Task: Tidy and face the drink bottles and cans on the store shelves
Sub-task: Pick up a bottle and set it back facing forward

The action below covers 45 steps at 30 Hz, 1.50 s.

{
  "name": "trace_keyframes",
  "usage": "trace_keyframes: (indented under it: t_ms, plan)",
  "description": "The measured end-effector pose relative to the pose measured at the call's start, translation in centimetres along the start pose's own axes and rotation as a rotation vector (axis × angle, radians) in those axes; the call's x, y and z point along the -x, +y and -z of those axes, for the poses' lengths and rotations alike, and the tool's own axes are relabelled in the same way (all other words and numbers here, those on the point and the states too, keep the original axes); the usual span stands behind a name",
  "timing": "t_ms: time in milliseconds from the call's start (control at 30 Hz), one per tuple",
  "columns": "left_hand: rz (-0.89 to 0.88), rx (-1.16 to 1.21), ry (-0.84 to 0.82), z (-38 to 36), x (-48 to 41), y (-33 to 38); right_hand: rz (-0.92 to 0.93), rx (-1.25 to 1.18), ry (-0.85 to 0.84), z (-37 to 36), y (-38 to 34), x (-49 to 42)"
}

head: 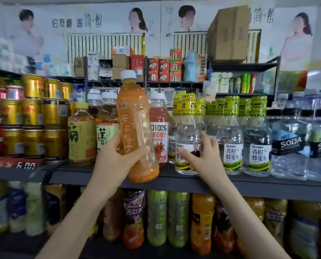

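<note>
My left hand [116, 157] grips an orange juice bottle [135, 128] with a white cap, lifted and tilted in front of the middle shelf [174, 181]. My right hand [202, 156] holds a clear honey-water bottle [188, 139] with a yellow-and-black neck wrap, thumb on its label and fingers round its right side; the bottle stands on the shelf. Behind the orange bottle stands a red pomegranate juice bottle [159, 128]. Two yellow tea bottles [81, 135] stand to the left.
Gold cans [32, 120] are stacked at the far left. More honey-water bottles [256, 139] and soda water bottles [290, 146] fill the right side. The lower shelf holds green, orange and purple-labelled bottles [156, 217]. Boxes sit on a rack behind.
</note>
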<state>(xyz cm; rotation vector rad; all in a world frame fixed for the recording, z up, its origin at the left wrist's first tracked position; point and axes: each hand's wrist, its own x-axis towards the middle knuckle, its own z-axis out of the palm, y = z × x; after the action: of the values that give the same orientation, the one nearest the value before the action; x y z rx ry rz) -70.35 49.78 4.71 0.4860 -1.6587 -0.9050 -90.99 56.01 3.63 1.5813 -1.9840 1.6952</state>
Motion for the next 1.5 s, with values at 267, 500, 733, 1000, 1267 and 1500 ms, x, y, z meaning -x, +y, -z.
trace_keyframes:
  t_ms: [267,500,733,1000,1267,1500]
  plan:
    - [0.078,0.066,-0.121,1.2,0.2,-1.3,-0.036,0.105,0.029,-1.9,-1.7,0.1]
    - [0.083,-0.069,-0.23,1.5,2.7,-2.9,0.167,-0.027,0.088,-3.7,-6.3,7.1]
    - [0.078,-0.282,-0.33,1.6,8.0,-4.5,-0.136,-0.045,-0.042,-5.0,-5.8,12.0]
    - [0.209,-0.357,-0.552,1.2,12.8,-5.6,-0.453,-0.349,-0.193,-3.8,-2.8,16.8]
    - [0.287,-0.207,-0.682,1.2,16.0,-5.7,-0.511,-0.515,-0.205,-3.0,-2.1,20.5]
    - [0.435,-0.138,-0.519,3.1,20.5,-6.0,-0.579,-0.55,-0.385,-4.1,-1.2,23.2]
